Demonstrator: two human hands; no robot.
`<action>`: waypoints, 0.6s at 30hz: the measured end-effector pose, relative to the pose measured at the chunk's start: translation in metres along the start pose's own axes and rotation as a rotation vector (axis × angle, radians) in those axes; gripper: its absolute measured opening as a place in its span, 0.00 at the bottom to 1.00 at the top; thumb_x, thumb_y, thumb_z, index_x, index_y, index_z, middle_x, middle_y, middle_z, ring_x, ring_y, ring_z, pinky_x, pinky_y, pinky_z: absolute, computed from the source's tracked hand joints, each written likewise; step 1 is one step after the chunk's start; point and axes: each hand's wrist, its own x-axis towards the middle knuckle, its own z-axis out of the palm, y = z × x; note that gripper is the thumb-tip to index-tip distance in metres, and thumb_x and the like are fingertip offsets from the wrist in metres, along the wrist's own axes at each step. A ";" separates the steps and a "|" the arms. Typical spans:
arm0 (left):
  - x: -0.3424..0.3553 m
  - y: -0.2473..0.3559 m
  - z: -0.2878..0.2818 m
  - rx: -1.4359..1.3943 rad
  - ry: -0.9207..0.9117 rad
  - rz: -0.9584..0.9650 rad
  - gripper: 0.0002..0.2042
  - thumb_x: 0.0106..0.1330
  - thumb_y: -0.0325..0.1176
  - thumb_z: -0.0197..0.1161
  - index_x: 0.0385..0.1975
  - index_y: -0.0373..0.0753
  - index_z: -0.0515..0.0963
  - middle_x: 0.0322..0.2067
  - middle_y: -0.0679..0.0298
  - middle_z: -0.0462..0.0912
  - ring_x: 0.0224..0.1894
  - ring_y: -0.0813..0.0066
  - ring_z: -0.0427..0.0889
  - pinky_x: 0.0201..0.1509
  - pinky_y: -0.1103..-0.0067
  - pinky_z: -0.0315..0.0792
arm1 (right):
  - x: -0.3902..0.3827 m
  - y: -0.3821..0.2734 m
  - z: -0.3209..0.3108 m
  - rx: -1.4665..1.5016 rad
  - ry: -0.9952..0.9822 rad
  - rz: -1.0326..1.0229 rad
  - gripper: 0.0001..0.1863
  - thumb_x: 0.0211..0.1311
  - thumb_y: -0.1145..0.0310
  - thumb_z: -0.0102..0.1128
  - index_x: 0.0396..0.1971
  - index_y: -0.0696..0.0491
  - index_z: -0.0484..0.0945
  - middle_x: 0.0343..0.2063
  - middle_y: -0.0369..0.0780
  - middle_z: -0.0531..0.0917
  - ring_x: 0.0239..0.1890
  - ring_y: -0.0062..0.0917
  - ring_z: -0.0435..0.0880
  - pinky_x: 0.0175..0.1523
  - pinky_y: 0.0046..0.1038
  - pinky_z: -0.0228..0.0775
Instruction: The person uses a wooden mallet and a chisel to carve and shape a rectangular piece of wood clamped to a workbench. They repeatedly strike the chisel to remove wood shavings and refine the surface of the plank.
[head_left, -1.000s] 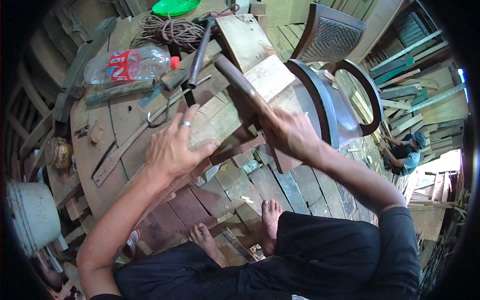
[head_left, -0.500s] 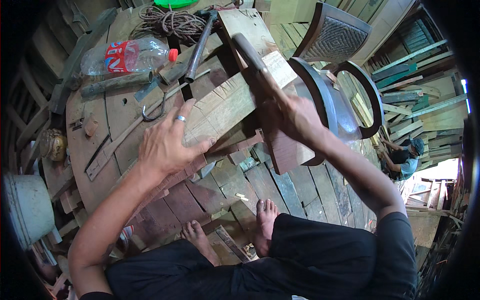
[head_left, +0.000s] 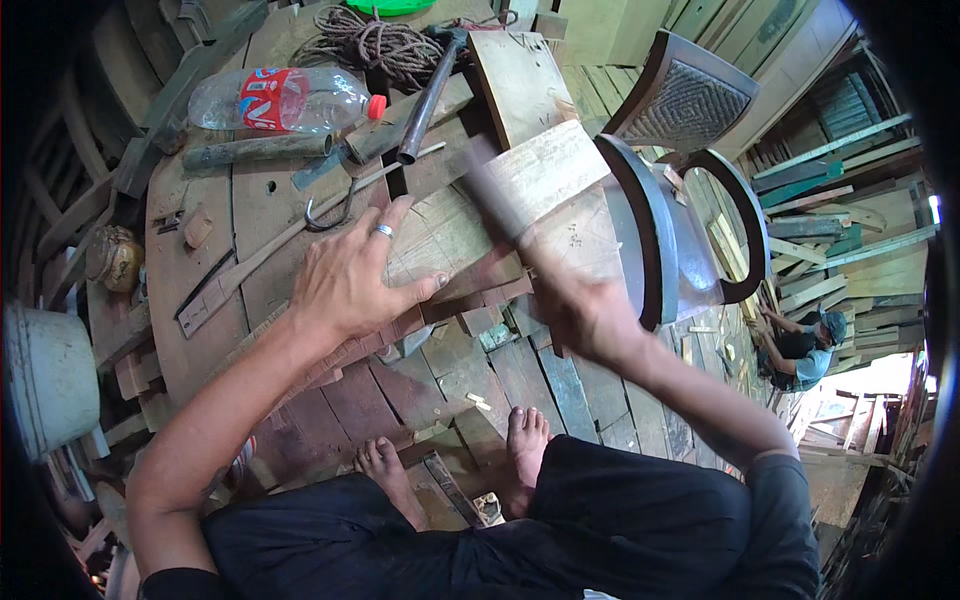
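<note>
The left hand has fingers spread on a board; the tool right of them, gripped by the right hand, might slip and strike them.

Woodwkg wkshp — lumber pile, chair bk, offcut on wkbench.

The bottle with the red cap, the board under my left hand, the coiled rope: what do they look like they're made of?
Bottle: probably clear plastic, see-through and glossy.
Board: apparently bare wood, pale and matte, with no varnish shine.
Rope: brownish, matte cord; whether natural or synthetic, I can't tell.
</note>
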 end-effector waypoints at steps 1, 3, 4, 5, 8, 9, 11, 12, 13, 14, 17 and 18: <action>0.002 0.000 0.001 -0.001 0.008 0.000 0.49 0.60 0.65 0.67 0.75 0.36 0.64 0.60 0.39 0.79 0.54 0.38 0.85 0.58 0.51 0.77 | -0.003 -0.005 0.002 -0.066 -0.086 -0.055 0.40 0.67 0.70 0.63 0.78 0.36 0.63 0.21 0.41 0.82 0.18 0.37 0.81 0.25 0.40 0.77; -0.001 0.004 0.001 0.047 0.074 0.004 0.48 0.61 0.64 0.67 0.74 0.37 0.64 0.59 0.40 0.79 0.55 0.38 0.84 0.60 0.51 0.76 | -0.001 0.007 -0.013 -0.077 -0.118 -0.121 0.42 0.64 0.73 0.63 0.78 0.34 0.63 0.19 0.38 0.80 0.18 0.36 0.82 0.25 0.39 0.79; -0.002 0.005 -0.001 0.042 0.073 0.007 0.48 0.61 0.64 0.67 0.74 0.37 0.64 0.59 0.40 0.79 0.55 0.38 0.84 0.60 0.51 0.76 | 0.001 0.030 -0.018 -0.137 -0.052 -0.108 0.42 0.64 0.69 0.64 0.78 0.35 0.62 0.22 0.39 0.83 0.20 0.37 0.85 0.26 0.39 0.79; 0.001 0.007 -0.002 0.025 0.041 0.000 0.48 0.61 0.64 0.68 0.74 0.37 0.64 0.59 0.40 0.79 0.56 0.39 0.84 0.62 0.52 0.75 | 0.006 0.048 -0.024 -0.156 0.047 0.006 0.42 0.64 0.68 0.65 0.78 0.36 0.62 0.23 0.41 0.84 0.22 0.39 0.86 0.26 0.41 0.79; 0.004 0.007 0.000 0.010 0.020 0.005 0.49 0.60 0.62 0.70 0.76 0.39 0.61 0.61 0.41 0.78 0.58 0.38 0.82 0.64 0.53 0.73 | 0.021 0.065 -0.038 -0.207 0.145 0.358 0.42 0.63 0.67 0.66 0.78 0.37 0.62 0.26 0.45 0.87 0.23 0.44 0.86 0.28 0.45 0.78; 0.004 0.006 0.001 0.008 0.001 -0.006 0.49 0.60 0.62 0.70 0.76 0.39 0.61 0.61 0.41 0.78 0.58 0.38 0.82 0.64 0.53 0.73 | 0.015 0.053 -0.031 -0.171 0.083 0.359 0.30 0.63 0.73 0.64 0.67 0.48 0.74 0.28 0.48 0.86 0.24 0.47 0.86 0.30 0.43 0.79; 0.002 0.001 0.004 0.004 -0.019 -0.011 0.49 0.60 0.62 0.70 0.76 0.39 0.62 0.61 0.41 0.78 0.58 0.38 0.82 0.64 0.53 0.74 | -0.001 0.021 -0.008 -0.122 -0.036 0.140 0.38 0.63 0.68 0.66 0.74 0.42 0.66 0.27 0.43 0.87 0.22 0.41 0.86 0.28 0.41 0.79; 0.001 -0.002 0.005 -0.001 0.000 -0.007 0.49 0.60 0.62 0.70 0.76 0.39 0.61 0.62 0.41 0.78 0.58 0.39 0.82 0.64 0.53 0.74 | -0.005 0.009 -0.002 -0.089 -0.076 -0.017 0.45 0.63 0.66 0.66 0.80 0.35 0.58 0.27 0.41 0.87 0.21 0.38 0.86 0.27 0.41 0.78; 0.001 -0.004 0.004 -0.006 0.019 -0.004 0.49 0.60 0.62 0.70 0.76 0.38 0.61 0.62 0.41 0.78 0.58 0.39 0.82 0.64 0.53 0.74 | -0.003 0.015 -0.005 -0.093 -0.072 -0.018 0.45 0.63 0.66 0.66 0.80 0.35 0.58 0.27 0.41 0.87 0.21 0.38 0.86 0.27 0.41 0.78; -0.001 -0.002 0.005 -0.015 0.017 0.001 0.49 0.60 0.62 0.70 0.76 0.38 0.61 0.62 0.41 0.78 0.58 0.39 0.82 0.64 0.53 0.74 | -0.004 0.027 -0.013 -0.164 -0.078 -0.060 0.44 0.64 0.66 0.66 0.80 0.36 0.58 0.27 0.40 0.87 0.21 0.37 0.86 0.27 0.40 0.78; 0.002 0.005 0.001 0.071 0.012 0.006 0.50 0.62 0.63 0.68 0.77 0.37 0.59 0.65 0.40 0.75 0.59 0.39 0.81 0.64 0.53 0.73 | -0.004 0.058 -0.032 -0.184 0.049 0.180 0.42 0.65 0.66 0.65 0.79 0.39 0.60 0.27 0.43 0.87 0.22 0.38 0.86 0.27 0.41 0.77; 0.002 0.006 0.002 0.065 0.020 0.006 0.50 0.62 0.63 0.68 0.77 0.37 0.59 0.65 0.40 0.75 0.59 0.39 0.81 0.64 0.53 0.73 | 0.000 0.060 -0.035 -0.281 0.102 0.349 0.42 0.65 0.66 0.65 0.79 0.40 0.60 0.26 0.44 0.87 0.23 0.39 0.86 0.27 0.41 0.77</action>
